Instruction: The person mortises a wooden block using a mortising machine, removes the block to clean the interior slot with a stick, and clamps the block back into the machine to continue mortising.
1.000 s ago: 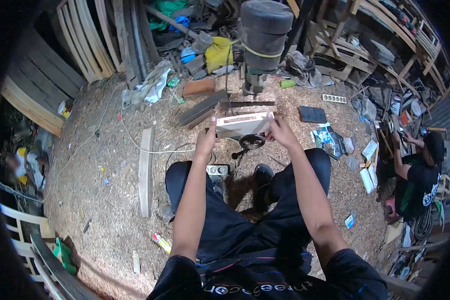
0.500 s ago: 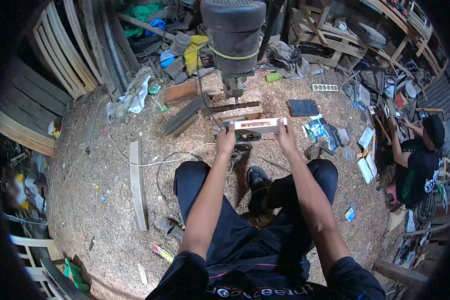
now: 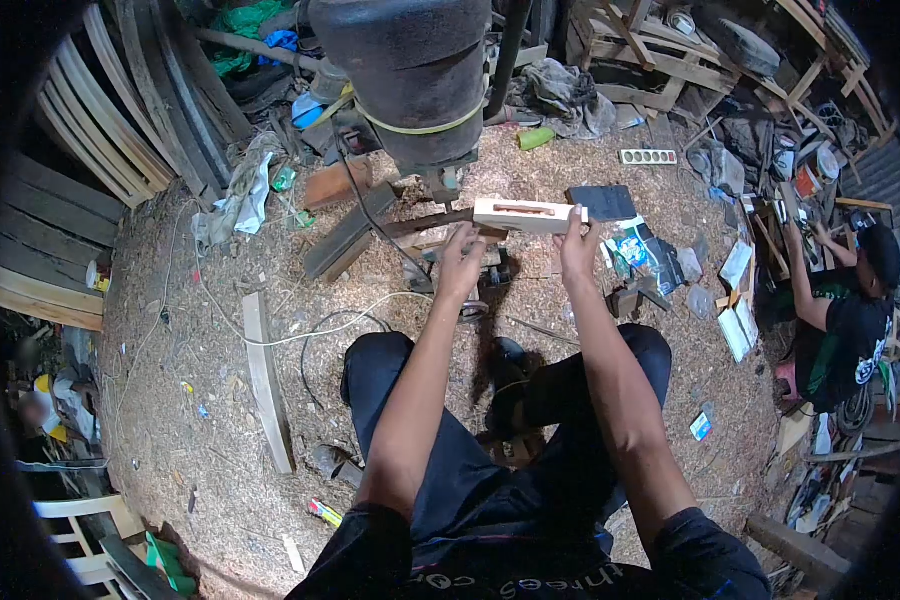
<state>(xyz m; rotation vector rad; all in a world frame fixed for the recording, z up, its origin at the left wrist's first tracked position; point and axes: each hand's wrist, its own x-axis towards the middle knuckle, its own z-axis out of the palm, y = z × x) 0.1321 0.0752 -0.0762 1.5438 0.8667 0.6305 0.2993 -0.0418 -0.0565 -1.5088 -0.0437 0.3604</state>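
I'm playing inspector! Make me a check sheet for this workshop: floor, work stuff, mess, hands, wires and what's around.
Surface: floor strewn with wood shavings.
Job's things: pale wooden block with a slot; dark machine nearby.
Clutter: loose plank and reddish-brown piece on the floor.
Hands: right hand grips the block's right end; left hand is near its left end, contact unclear.
Cables: pale cable loose across the floor; black cable beside the machine.
Surroundings: another person at the right; upright boards at the left.

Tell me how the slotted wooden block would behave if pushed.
The slotted wooden block should feel stiff, as its straight edges show no bend. Its flat faces make rolling unlikely. With the right hand gripping one end, a push at the other might swivel it.
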